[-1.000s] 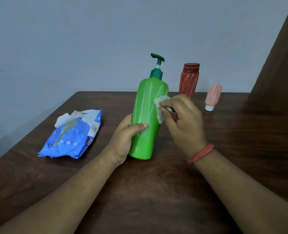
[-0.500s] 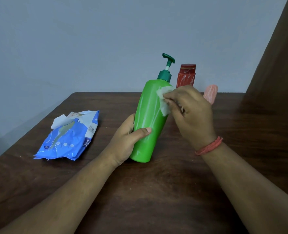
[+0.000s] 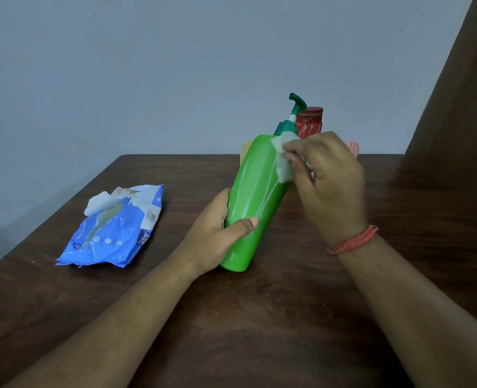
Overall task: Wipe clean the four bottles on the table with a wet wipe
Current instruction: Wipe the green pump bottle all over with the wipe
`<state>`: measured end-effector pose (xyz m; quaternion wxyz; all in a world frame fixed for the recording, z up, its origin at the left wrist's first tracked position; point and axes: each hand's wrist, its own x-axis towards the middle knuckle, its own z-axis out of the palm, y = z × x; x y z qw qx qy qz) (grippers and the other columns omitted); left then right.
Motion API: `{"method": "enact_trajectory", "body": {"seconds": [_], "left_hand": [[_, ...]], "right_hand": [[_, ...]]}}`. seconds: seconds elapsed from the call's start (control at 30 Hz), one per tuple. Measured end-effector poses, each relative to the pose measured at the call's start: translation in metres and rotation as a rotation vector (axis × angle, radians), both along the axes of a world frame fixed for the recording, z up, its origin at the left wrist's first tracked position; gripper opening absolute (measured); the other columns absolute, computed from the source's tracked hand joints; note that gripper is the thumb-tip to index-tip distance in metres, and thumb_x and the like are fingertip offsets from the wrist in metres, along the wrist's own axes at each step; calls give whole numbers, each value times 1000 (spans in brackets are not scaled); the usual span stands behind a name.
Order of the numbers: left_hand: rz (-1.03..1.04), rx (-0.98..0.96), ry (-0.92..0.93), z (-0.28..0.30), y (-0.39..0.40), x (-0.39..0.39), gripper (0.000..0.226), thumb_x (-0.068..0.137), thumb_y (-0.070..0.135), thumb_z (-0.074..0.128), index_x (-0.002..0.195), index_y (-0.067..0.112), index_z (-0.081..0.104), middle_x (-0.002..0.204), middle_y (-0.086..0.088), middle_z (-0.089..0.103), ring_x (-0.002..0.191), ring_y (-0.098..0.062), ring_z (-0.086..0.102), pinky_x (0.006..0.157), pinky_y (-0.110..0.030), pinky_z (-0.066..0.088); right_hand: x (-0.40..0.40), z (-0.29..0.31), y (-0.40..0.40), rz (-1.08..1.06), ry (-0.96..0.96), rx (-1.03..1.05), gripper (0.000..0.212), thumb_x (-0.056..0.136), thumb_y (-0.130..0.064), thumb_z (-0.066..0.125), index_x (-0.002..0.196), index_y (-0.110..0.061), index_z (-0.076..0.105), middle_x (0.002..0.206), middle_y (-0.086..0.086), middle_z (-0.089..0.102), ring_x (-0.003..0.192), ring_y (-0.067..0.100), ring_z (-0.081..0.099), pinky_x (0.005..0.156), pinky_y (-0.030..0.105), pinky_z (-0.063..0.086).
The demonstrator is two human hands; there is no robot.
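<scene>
Head view showed the left hand (image 3: 215,233) gripping the green bottle (image 3: 255,203) at centre frame while the right hand (image 3: 329,180) pinched a wet wipe (image 3: 283,161) against its shoulder, so the wiping looked unfinished, with the red bottle (image 3: 310,121) behind apparently waiting.

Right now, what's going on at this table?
A person is wiping a green pump bottle with a wet wipe. The left hand grips the bottle low down and tilts it to the right, its base on the table. The right hand pinches the wipe against the bottle's shoulder. A red bottle and a pink one stand partly hidden behind. An opened blue wipe pack lies to the left.
</scene>
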<state>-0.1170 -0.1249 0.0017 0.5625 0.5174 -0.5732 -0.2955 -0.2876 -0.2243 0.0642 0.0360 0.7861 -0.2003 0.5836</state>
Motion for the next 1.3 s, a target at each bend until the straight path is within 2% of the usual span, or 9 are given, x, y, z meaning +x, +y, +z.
{"method": "enact_trajectory", "body": {"seconds": [0.07,0.43,0.6,0.73,0.93,1.03,1.1,1.2,1.3], "left_hand": [[3,-7,-43,1,0,-2,46,77,48,68,121,41,55,113,7,71,103,-14,69,82,-30,58],[204,-114,-411,6,-1,-3,44,82,37,66,122,28,50,106,7,63,94,-5,60,72,-17,48],[230,-111,-312,5,1,0,33,82,31,66,113,30,52,101,4,65,87,-1,61,69,-10,44],[215,-115,-344,4,1,1,38,83,32,65,118,21,53,104,-2,66,90,-7,62,71,-17,49],[160,-149,-386,5,3,-1,47,81,43,62,120,19,53,103,-2,66,90,-12,63,74,-27,50],[167,-142,-352,5,3,0,49,79,45,61,119,18,55,102,1,66,88,-7,63,73,-23,50],[182,-120,-329,4,2,1,43,81,41,65,119,22,55,104,2,67,90,-7,64,73,-20,51],[209,-106,-302,5,2,2,32,83,32,65,112,35,52,103,7,66,89,-1,64,71,-12,47],[214,-125,-347,5,0,1,33,82,36,65,112,33,51,101,5,65,87,-2,62,69,-11,45]], "right_hand": [[-2,5,1,-40,-35,25,13,94,-3,63,102,-1,73,99,11,67,93,15,58,88,5,33],[-2,15,6,-92,88,-14,25,90,7,58,111,2,71,97,15,60,90,28,58,79,33,50],[-3,8,2,-70,20,75,22,90,8,60,106,0,73,98,13,63,91,12,54,85,0,30],[-2,4,-4,3,-86,199,14,93,0,62,101,-5,72,98,1,63,86,-9,47,83,-1,31],[-4,10,-22,327,-230,743,24,97,-2,54,103,-14,73,97,-3,73,97,13,68,90,33,55],[-6,11,-23,354,-174,765,22,97,-5,55,107,-12,73,99,3,74,100,24,68,96,46,53],[-6,11,-20,304,-153,704,18,96,-9,60,102,-21,72,97,-5,71,94,14,66,96,38,53],[-4,10,-12,173,-87,484,11,91,-14,68,94,-24,72,88,-14,65,82,-1,59,87,4,39],[-5,12,-4,52,-134,263,5,90,-14,69,93,-15,74,89,-10,63,80,-3,55,78,4,37]]}}
